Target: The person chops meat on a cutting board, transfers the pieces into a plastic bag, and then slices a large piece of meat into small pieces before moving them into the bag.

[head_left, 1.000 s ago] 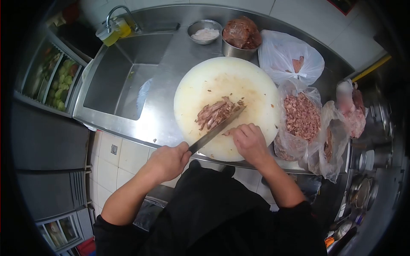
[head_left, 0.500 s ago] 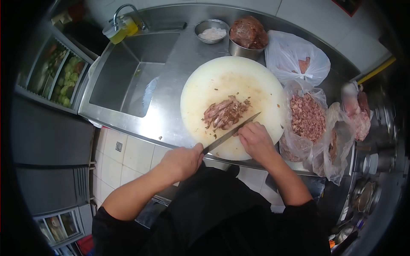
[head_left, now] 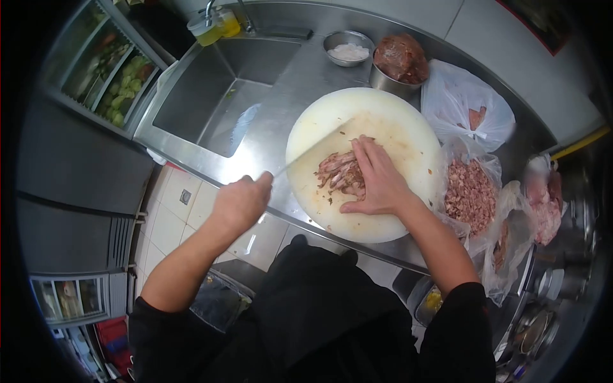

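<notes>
My left hand (head_left: pixel 240 203) is closed around the handle of a long knife (head_left: pixel 314 147). The blade slants up and right over the round white cutting board (head_left: pixel 313 115), left of a small heap of sliced meat (head_left: pixel 340 172). My right hand (head_left: pixel 381 179) lies over the right side of that heap, fingers stretched out and the thumb spread toward the board's near side. Its palm hides part of the meat. Small meat scraps dot the board around the heap.
Left of the board is a metal sink (head_left: pixel 191 121). Behind stand a metal bowl with something white (head_left: pixel 349 52) and a pot of dark red meat (head_left: pixel 401 57). To the right are a tied white bag (head_left: pixel 463 102) and an open bag of diced meat (head_left: pixel 471 195).
The knife has swung from the near right of the meat to its left, with my left hand moving left. My right hand has left the blade and spread over the meat.
</notes>
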A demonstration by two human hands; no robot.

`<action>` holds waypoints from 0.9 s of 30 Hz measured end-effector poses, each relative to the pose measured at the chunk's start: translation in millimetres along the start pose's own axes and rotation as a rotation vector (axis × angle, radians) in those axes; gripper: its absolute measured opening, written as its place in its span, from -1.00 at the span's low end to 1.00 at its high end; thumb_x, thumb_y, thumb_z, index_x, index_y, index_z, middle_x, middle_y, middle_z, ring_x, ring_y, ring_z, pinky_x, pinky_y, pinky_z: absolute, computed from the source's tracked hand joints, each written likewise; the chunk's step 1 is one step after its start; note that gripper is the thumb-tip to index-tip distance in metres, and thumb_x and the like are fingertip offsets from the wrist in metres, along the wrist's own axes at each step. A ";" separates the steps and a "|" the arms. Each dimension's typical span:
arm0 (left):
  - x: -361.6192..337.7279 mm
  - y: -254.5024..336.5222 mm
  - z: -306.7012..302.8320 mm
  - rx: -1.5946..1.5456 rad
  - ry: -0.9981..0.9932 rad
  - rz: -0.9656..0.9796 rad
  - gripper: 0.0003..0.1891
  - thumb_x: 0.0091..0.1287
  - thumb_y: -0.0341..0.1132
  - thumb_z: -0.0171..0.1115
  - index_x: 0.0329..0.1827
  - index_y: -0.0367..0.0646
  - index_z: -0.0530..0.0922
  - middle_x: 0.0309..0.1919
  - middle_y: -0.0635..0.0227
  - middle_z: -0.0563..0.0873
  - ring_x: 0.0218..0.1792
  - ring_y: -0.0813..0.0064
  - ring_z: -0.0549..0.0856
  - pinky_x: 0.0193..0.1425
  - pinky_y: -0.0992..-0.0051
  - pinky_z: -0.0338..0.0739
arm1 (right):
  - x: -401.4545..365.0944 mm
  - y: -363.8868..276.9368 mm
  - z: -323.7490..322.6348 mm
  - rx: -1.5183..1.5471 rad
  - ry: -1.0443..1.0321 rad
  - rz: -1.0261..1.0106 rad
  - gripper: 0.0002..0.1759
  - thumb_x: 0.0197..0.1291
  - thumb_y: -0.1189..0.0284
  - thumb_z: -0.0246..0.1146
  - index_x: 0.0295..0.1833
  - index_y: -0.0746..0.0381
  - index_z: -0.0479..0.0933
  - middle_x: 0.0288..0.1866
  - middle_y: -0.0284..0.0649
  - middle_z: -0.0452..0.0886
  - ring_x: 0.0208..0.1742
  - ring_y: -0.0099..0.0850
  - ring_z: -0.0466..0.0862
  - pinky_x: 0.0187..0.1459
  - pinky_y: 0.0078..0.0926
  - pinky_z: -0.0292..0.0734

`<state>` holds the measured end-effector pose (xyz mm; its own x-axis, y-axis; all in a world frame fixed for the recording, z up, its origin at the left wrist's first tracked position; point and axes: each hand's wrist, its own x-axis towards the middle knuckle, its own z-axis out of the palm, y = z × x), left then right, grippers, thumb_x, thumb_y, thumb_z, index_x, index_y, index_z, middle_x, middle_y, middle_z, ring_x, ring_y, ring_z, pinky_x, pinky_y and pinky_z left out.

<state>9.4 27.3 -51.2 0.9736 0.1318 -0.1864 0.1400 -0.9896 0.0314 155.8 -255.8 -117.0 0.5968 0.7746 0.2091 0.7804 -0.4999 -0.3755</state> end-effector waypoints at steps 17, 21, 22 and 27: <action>-47.8 12.3 -7.3 -0.433 -0.074 -0.118 -0.75 0.54 -0.16 0.19 -0.08 -0.19 0.54 -0.42 -0.07 0.72 -0.23 -0.19 0.73 -0.09 -0.04 0.60 | 34.6 10.0 5.6 0.048 0.018 -0.470 -0.12 -0.02 -0.16 0.51 0.43 -0.04 0.55 0.31 -0.17 0.54 0.34 -0.05 0.45 0.41 0.04 0.27; -27.2 4.3 -13.1 -0.485 -0.100 -0.119 -0.72 0.54 -0.14 0.21 -0.07 -0.23 0.55 -0.42 -0.08 0.72 -0.24 -0.18 0.73 -0.11 -0.01 0.59 | 40.9 1.9 12.3 0.089 0.034 -0.400 -0.38 0.03 -0.10 0.50 0.17 -0.04 0.68 0.11 -0.24 0.53 0.16 -0.16 0.49 0.24 -0.10 0.35; -20.1 0.6 -15.8 -0.505 -0.109 -0.110 -0.72 0.54 -0.14 0.21 -0.07 -0.24 0.55 -0.42 -0.08 0.72 -0.24 -0.18 0.73 -0.12 0.00 0.58 | 39.3 -2.1 14.3 0.087 0.048 -0.362 -0.45 0.04 -0.07 0.50 0.11 -0.05 0.69 0.06 -0.26 0.52 0.12 -0.18 0.49 0.20 -0.11 0.36; 22.4 -31.1 -22.9 -0.539 -0.155 0.024 -0.71 0.53 -0.17 0.22 0.06 -0.24 0.59 -0.35 -0.08 0.74 -0.22 -0.18 0.74 -0.12 0.04 0.58 | 29.4 -35.9 37.9 -0.059 0.254 -0.011 -0.68 0.10 -0.01 0.47 -0.15 -0.09 0.67 -0.11 -0.31 0.47 -0.02 -0.28 0.51 0.01 -0.16 0.38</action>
<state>31.0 62.4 -33.9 0.9454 0.0593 -0.3204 0.2301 -0.8179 0.5273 138.2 -200.5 -131.7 0.6100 0.6620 0.4355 0.7923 -0.5192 -0.3204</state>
